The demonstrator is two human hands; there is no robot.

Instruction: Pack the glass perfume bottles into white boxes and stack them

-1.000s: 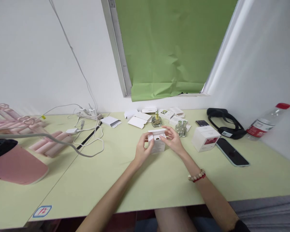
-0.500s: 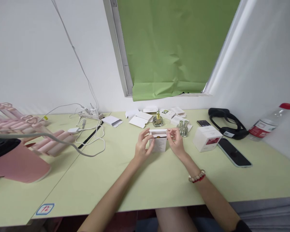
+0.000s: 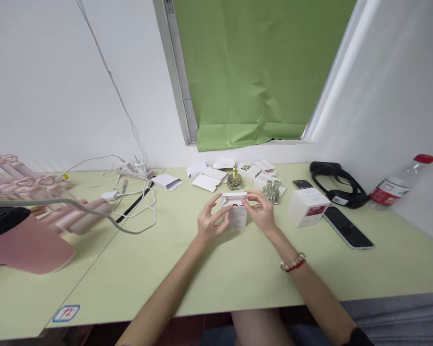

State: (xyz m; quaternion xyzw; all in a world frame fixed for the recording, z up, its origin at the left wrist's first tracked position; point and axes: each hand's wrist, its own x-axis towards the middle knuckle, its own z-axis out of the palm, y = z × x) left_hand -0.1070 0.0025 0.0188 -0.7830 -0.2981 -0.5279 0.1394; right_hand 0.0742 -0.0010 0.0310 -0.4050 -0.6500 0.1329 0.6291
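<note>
A small white carton stands upright on the table in front of me, its top flap raised at the back. My left hand grips its left side, with fingers at the upper edge. My right hand holds the top right corner, thumb and fingers at the flap. What lies inside the carton is hidden. Just behind it stands a round glass perfume bottle with a yellowish neck. To the right of that are small clear glass bottles with silvery tops.
Flattened and open white cartons lie toward the wall. At right are a closed white box, a phone, a black headset and a water bottle. Cables, a pink cup and pink tubes occupy the left.
My right thumb and fingers have shifted slightly left over the carton's top edge. My left fingers have moved a little across its opening. The carton stays in place.
</note>
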